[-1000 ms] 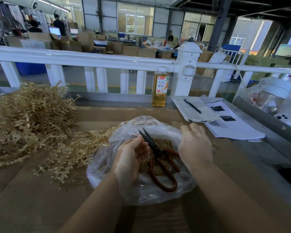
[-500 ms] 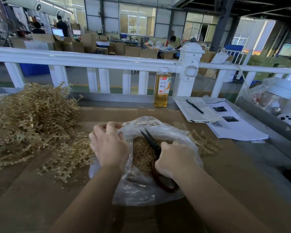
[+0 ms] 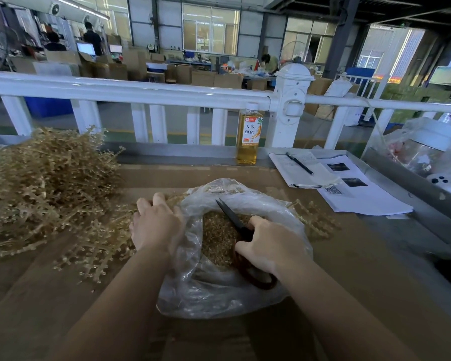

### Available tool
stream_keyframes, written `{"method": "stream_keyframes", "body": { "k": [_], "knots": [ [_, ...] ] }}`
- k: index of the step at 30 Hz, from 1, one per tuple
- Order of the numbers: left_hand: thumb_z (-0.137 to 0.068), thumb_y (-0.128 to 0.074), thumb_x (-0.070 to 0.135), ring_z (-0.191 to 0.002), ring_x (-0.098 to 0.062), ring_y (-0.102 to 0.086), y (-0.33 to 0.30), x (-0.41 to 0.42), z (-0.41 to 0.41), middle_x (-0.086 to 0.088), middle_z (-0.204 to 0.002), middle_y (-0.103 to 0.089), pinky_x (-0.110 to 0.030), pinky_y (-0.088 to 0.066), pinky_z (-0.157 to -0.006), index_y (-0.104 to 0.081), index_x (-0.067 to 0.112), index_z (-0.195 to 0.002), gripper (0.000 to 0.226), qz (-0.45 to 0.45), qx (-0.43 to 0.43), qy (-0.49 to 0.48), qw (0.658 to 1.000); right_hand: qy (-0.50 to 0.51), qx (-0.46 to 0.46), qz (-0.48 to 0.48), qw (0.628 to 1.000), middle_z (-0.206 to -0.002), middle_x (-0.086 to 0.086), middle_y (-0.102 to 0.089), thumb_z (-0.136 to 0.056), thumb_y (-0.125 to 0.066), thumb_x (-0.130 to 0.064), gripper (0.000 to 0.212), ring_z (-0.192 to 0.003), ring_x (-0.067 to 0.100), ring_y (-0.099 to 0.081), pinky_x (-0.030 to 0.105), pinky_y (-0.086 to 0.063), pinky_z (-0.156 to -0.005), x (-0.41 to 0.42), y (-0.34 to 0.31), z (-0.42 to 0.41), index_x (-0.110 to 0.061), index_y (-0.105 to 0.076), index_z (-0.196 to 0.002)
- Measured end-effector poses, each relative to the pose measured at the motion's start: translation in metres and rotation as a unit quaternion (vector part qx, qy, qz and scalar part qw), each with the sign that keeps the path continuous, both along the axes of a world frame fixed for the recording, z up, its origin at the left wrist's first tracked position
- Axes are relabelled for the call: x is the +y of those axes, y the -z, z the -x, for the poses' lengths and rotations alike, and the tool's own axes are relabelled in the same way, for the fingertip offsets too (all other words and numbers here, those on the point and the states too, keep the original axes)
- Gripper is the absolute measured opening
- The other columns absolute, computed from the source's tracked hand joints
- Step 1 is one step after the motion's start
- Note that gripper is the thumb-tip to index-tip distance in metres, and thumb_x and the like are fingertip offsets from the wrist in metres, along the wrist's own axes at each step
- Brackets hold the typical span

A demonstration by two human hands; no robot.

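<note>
A clear plastic bag (image 3: 214, 290) lies open on the brown table (image 3: 349, 282), holding small golden bits (image 3: 216, 238). Black-bladed scissors (image 3: 231, 214) with reddish handles lie across the bag's mouth, blades pointing up and left. My right hand (image 3: 270, 246) curls over the scissor handles and hides most of them. My left hand (image 3: 155, 225) sits on the bag's left rim with its fingers bent over the plastic. A big heap of golden plastic sprigs (image 3: 44, 194) lies to the left.
A bottle of amber drink (image 3: 248, 136) stands at the table's back edge by a white railing (image 3: 146, 92). A notebook with a pen (image 3: 300, 164) and printed sheets (image 3: 359, 194) lie at the right. Bagged items (image 3: 427, 149) sit at the far right. A few sprigs (image 3: 315, 220) lie right of the bag.
My left hand moved from inside the bag to its left rim. My right hand came off the bag's right rim and settled on the scissor handles. In the last half second little moved.
</note>
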State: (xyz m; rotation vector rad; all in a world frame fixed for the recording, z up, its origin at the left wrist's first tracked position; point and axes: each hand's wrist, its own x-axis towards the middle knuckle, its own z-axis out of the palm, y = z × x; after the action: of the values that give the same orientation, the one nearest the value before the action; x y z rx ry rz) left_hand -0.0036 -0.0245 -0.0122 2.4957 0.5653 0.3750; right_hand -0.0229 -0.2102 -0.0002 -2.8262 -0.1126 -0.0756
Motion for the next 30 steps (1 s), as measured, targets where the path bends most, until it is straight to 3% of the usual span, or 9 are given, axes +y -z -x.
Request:
{"method": "stream_keyframes", "body": {
  "k": [3,6,14,17,20,24,30],
  "knots": [
    [-0.096,-0.037,0.02,-0.119,-0.036,-0.038,-0.004,0.004,-0.002,-0.018,-0.128,-0.044,-0.045,-0.029,-0.102,-0.053,0.009,-0.124,0.033,-0.021,-0.012,-0.016,1.0,0.001,-0.012,-0.03,0.999,-0.112,0.002,-0.06,-0.086,-0.052,-0.046,0.041,-0.108,0.023,-0.05,0.031,-0.035,-0.079,0.001,0.0,0.0,-0.026,-0.051,-0.122],
    [-0.09,-0.037,0.009,-0.123,-0.04,-0.034,-0.008,0.006,-0.005,-0.021,-0.131,-0.045,-0.045,-0.027,-0.103,-0.05,0.007,-0.125,0.038,-0.024,0.028,-0.009,0.999,-0.002,-0.021,-0.035,0.999,-0.115,0.003,-0.059,-0.088,-0.051,-0.046,0.04,-0.11,0.023,-0.048,0.03,-0.031,-0.078,0.001,-0.001,0.0,-0.027,-0.05,-0.123],
    [-0.093,-0.036,0.017,-0.126,-0.041,-0.034,-0.006,0.006,-0.012,-0.021,-0.136,-0.043,-0.047,-0.021,-0.106,-0.044,0.011,-0.132,0.04,-0.058,0.114,0.003,0.992,-0.001,-0.006,-0.08,0.997,-0.116,0.004,-0.059,-0.085,-0.056,-0.045,0.039,-0.11,0.023,-0.05,0.035,-0.043,-0.093,-0.003,0.002,-0.005,-0.027,-0.055,-0.119],
    [-0.092,-0.041,0.018,-0.124,-0.038,-0.033,-0.005,0.003,-0.009,-0.022,-0.133,-0.04,-0.045,-0.024,-0.105,-0.051,0.004,-0.122,0.034,-0.068,0.075,-0.002,0.995,-0.005,-0.015,-0.087,0.996,-0.117,0.001,-0.058,-0.084,-0.062,-0.044,0.042,-0.108,0.02,-0.052,0.03,-0.044,-0.089,-0.005,0.004,-0.004,-0.029,-0.055,-0.122],
    [-0.091,-0.048,0.018,-0.121,-0.033,-0.032,0.0,-0.002,-0.006,-0.017,-0.129,-0.042,-0.038,-0.023,-0.105,-0.053,0.005,-0.124,0.035,-0.098,-0.011,0.028,0.995,-0.011,-0.021,-0.093,0.995,-0.117,-0.001,-0.059,-0.084,-0.064,-0.045,0.042,-0.108,0.018,-0.053,0.028,-0.044,-0.088,-0.007,0.009,-0.004,-0.03,-0.055,-0.122],
    [-0.087,-0.051,0.019,-0.131,-0.029,-0.025,-0.001,-0.005,-0.003,-0.009,-0.136,-0.042,-0.042,-0.01,-0.113,-0.06,0.016,-0.12,0.034,-0.117,-0.088,-0.019,0.989,-0.016,-0.023,-0.095,0.995,-0.118,-0.002,-0.059,-0.084,-0.063,-0.046,0.041,-0.109,0.017,-0.053,0.028,-0.044,-0.088,-0.009,0.013,-0.004,-0.031,-0.055,-0.121],
    [-0.096,-0.037,0.028,-0.144,-0.04,0.0,-0.007,0.005,-0.01,-0.017,-0.157,-0.013,-0.062,-0.001,-0.111,-0.032,0.016,-0.142,0.049,-0.06,0.094,-0.039,0.993,-0.019,-0.016,-0.091,0.996,-0.119,-0.002,-0.059,-0.084,-0.062,-0.047,0.042,-0.11,0.016,-0.053,0.028,-0.044,-0.089,-0.01,0.014,-0.006,-0.031,-0.054,-0.122]
  ]
}}
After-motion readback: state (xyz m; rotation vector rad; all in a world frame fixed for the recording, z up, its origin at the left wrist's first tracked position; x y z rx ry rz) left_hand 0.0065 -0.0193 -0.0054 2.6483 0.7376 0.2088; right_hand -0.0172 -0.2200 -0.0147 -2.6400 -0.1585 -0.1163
